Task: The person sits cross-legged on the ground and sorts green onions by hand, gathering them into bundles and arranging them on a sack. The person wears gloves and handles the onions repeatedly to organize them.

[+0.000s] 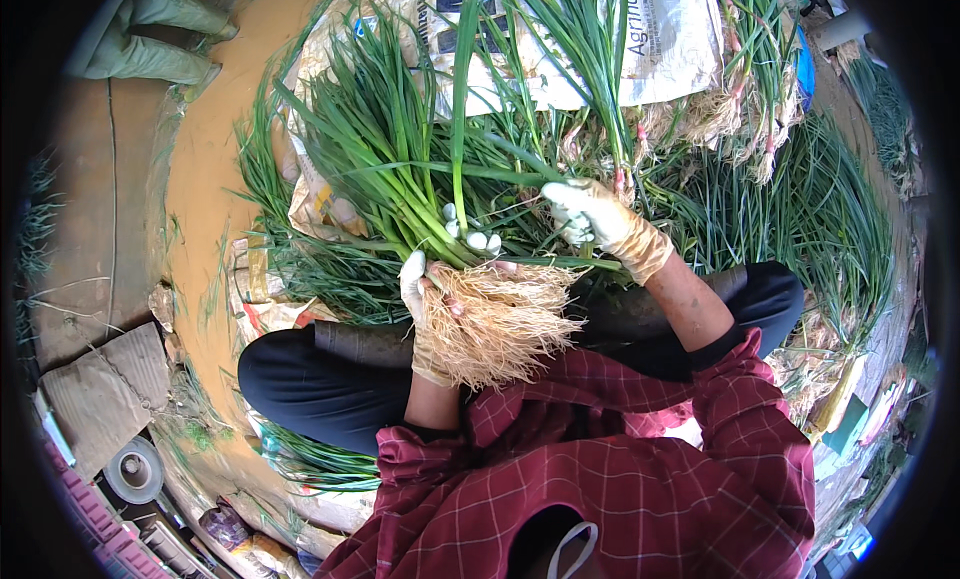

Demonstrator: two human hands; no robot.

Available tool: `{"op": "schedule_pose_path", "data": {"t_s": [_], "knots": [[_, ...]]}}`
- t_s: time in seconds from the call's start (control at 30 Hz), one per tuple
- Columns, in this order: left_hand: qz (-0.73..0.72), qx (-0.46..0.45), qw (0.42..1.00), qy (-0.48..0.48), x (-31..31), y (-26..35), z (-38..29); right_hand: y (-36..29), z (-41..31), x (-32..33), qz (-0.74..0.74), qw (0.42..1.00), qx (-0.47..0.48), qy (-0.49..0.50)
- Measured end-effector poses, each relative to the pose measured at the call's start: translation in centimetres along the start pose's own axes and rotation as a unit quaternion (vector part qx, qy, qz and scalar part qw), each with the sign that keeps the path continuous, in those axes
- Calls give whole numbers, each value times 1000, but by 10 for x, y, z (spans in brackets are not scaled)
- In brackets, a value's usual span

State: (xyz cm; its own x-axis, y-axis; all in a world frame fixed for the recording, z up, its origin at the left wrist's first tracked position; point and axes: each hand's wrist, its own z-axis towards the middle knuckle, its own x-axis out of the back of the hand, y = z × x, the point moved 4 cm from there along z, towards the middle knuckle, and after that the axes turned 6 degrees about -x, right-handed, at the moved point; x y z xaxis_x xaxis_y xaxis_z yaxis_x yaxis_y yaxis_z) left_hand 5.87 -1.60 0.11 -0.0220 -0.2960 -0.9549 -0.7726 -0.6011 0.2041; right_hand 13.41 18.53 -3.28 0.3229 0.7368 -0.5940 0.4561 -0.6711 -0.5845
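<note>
My left hand [414,294], in a whitish glove, is wrapped around a bunch of green garlic [409,196] above my lap. Its gloved fingertips show on the far side of the stalks. The bunch's pale, tangled roots [502,324] spread toward me and to the right, and its flat leaves point away to the upper left. To the right of the bunch, my gloved right hand [592,219] has its fingers closed on a long green leaf [502,172]. More loose garlic plants [615,129] lie just beyond that hand, with pinkish stem bases and roots.
A white printed woven sack [667,46] lies beyond the bunch, with plants on it. Heaped greens [795,196] cover the ground at right. Muddy water [202,166] is at left, near another person's legs [165,39]. A tape roll [133,470] and cardboard [105,391] lie lower left.
</note>
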Motion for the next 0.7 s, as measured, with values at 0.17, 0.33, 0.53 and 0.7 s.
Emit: {"op": "schedule_pose_path", "data": {"t_s": [0.17, 0.33, 0.53, 0.7], "knots": [[1, -7, 1000, 26, 0, 3, 1, -82, -85, 130, -191, 888, 94, 408], [-71, -21, 997, 22, 4, -3, 7, -54, -106, 106, -831, 457, -210, 235], [-45, -1, 999, -1, 6, -1, 3, -46, -2, -35, -499, 828, 237, 97], [-46, -1, 996, -79, -6, 10, -4, -14, 43, -69, -213, 974, -19, -78]]}}
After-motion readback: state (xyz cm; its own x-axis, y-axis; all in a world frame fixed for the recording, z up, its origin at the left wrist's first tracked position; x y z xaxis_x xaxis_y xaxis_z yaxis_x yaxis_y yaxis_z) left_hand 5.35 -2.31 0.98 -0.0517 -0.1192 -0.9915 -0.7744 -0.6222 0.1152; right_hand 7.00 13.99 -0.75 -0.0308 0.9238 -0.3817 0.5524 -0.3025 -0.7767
